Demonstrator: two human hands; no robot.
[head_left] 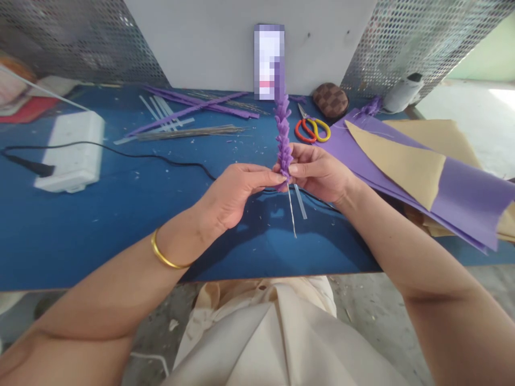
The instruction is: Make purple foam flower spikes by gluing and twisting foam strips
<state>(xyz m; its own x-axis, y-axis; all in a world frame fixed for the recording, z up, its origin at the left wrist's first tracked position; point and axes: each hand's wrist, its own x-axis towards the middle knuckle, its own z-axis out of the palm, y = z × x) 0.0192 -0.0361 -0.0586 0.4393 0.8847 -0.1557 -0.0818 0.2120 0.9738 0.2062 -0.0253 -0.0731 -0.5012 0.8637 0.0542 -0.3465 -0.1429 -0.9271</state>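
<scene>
A purple fringed flower spike stands nearly upright above the blue table, with a thin pale wire stem hanging from its lower end. My left hand pinches the base of the spike between thumb and fingers, its wrist wearing a gold bangle. Just to the right, my right hand grips the lower part of the same spike, thumb in front. Both hands are close together around its bottom. Behind the wire, a clear flat strip slants down near the right fingers.
Red-and-yellow scissors and a checkered pouch lie behind my right hand. Purple and tan sheets cover the right side. Purple strips and thin wires lie back left. A white power box and black cable are left.
</scene>
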